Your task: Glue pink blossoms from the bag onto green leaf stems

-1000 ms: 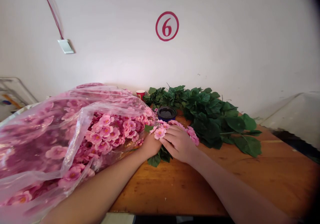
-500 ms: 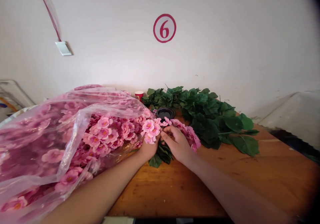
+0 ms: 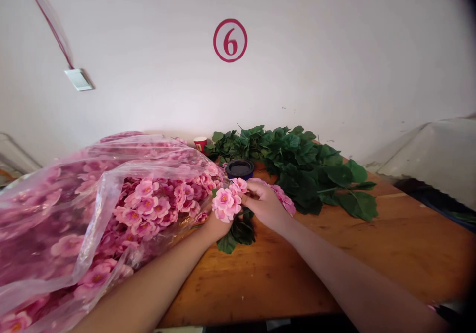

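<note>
My left hand [image 3: 218,226] is closed around the lower part of a pink artificial flower spray [image 3: 226,201]; the blossoms hide most of its fingers. Green leaves [image 3: 241,231] hang below that hand. My right hand [image 3: 264,201] reaches in from the right, thumb and fingers pinched at the right side of the same blossoms. More pink flowers [image 3: 284,199] show behind the right hand, on the table. Just beyond both hands stands a round dark bowl [image 3: 240,167] with dark contents.
A clear plastic bag [image 3: 100,194] full of pink flowers covers the left of the wooden table [image 3: 238,283]. A heap of green leaf stems [image 3: 301,159] lies at the back right. A red and white paper cup [image 3: 200,143] stands by the wall.
The view has turned slightly right, so things sit farther left. My right fingers have shifted on the blossoms, and the flower spray has turned a little. Both hands stay together.
</note>
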`<state>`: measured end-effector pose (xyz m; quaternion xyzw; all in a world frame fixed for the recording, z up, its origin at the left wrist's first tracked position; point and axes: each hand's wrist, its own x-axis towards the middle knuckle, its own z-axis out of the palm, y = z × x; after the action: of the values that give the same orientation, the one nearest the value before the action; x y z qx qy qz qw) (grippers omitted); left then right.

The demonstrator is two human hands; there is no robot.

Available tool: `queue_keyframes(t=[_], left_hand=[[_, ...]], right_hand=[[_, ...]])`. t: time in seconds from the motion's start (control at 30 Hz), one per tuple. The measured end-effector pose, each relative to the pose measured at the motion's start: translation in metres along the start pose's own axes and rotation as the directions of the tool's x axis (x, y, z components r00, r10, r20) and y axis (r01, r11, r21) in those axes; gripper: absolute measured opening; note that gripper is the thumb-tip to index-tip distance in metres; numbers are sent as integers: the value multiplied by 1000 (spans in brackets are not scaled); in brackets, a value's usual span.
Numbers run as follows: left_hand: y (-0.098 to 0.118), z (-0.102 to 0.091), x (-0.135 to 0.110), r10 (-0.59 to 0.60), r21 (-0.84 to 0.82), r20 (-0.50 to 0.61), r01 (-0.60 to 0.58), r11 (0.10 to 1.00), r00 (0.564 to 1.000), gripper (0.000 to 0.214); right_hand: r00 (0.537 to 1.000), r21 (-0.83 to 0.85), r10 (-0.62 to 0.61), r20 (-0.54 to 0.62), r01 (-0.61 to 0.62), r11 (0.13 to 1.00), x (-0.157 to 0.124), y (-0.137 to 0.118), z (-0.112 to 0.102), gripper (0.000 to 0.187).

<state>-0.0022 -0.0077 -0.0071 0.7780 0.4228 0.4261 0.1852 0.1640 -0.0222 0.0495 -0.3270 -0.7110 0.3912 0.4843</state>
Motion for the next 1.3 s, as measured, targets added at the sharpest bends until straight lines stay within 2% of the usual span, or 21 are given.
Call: queue_keyframes(t=[0.1, 0.17, 0.3, 0.4, 0.5, 0.67, 0.87, 0.97, 1.1, 1.3], left_hand=[[11, -1, 2, -16, -69, 65, 20, 997, 998, 22], [20, -3, 2, -28, -98, 95, 38, 994, 995, 23], [33, -6, -1, -89, -114, 194, 112, 987, 977, 29], [40, -11, 0, -17, -78, 178, 32, 996, 984, 27], [43, -15, 2, 87, -12, 155, -87, 996, 984, 31], [31, -11, 0, 115, 48, 183, -126, 991, 976, 33], [23, -5, -2, 94, 27, 188, -101, 995, 978, 20], [25, -5, -1, 83, 10, 214, -87, 996, 973, 14], [18, -1, -3, -5, 12, 196, 3, 1000, 981, 9], [7, 4, -6, -51, -44, 176, 59, 997, 983, 18]], right_hand=[[999, -74, -19, 40, 22, 997, 2, 0, -5, 18], [998, -57, -8, 70, 12, 998, 2, -2, -8, 16], [998, -104, 12, 63, -6, 995, -3, -8, -12, 41], [997, -237, -50, 62, 64, 969, -9, -12, -11, 44], [991, -336, -114, 67, 130, 933, -13, -15, -6, 35], [982, -380, -157, 107, 186, 906, -16, -19, 2, 21], [980, -370, -160, 119, 193, 909, -14, -14, 4, 14], [983, -360, -151, 108, 181, 915, -12, -9, 4, 15], [975, -355, -195, 103, 220, 909, -9, -4, 6, 17], [952, -325, -271, 146, 305, 895, -10, 0, 8, 22]])
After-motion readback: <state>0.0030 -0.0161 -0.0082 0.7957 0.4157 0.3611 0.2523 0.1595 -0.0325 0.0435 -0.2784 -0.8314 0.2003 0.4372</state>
